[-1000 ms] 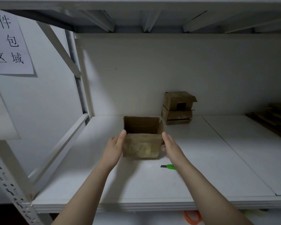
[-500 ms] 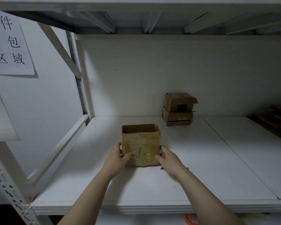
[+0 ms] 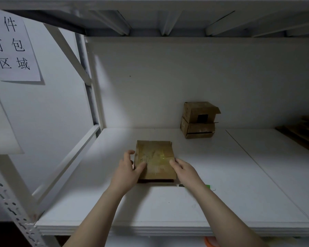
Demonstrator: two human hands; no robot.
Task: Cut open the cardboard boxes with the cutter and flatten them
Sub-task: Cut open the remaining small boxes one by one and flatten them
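Note:
A small brown cardboard box [image 3: 157,155] lies tipped over on the white shelf [image 3: 221,202], its taped face turned up. My left hand [image 3: 127,171] grips its left edge, thumb on the top face and fingers curled along the side. On the lower right corner of the box my right hand [image 3: 185,171] presses with its fingers fairly straight. A green cutter [image 3: 207,186] lies on the shelf behind my right wrist, mostly hidden by it. Two more cardboard boxes [image 3: 199,120] stand stacked against the back wall.
Flat brown cardboard pieces [image 3: 303,132] lie at the far right of the shelf. A white upright and a slanted brace [image 3: 68,157] border the left side. A paper sign [image 3: 12,47] hangs on the left wall. Something orange [image 3: 210,242] shows below the shelf edge.
The box stood upright with its open top showing. Both hands have tipped it toward me and pressed it down, so its taped face now points up.

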